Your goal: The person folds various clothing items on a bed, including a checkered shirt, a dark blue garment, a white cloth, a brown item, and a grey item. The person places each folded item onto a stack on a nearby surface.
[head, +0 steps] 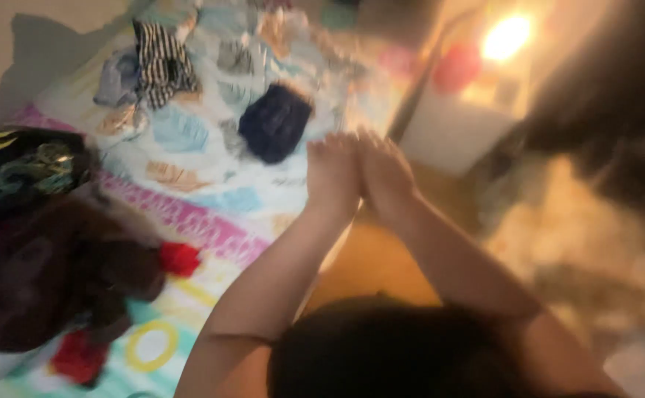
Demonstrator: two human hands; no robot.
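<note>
The picture is blurred. The left hand and right hand are raised side by side, touching along their inner edges, fingers straight and pointing away, holding nothing. Nearest them is a dark blue cloth, a crumpled, rounded bundle lying on the patterned sheet just left of and beyond the left fingertips, apart from them. Its folds cannot be made out.
</note>
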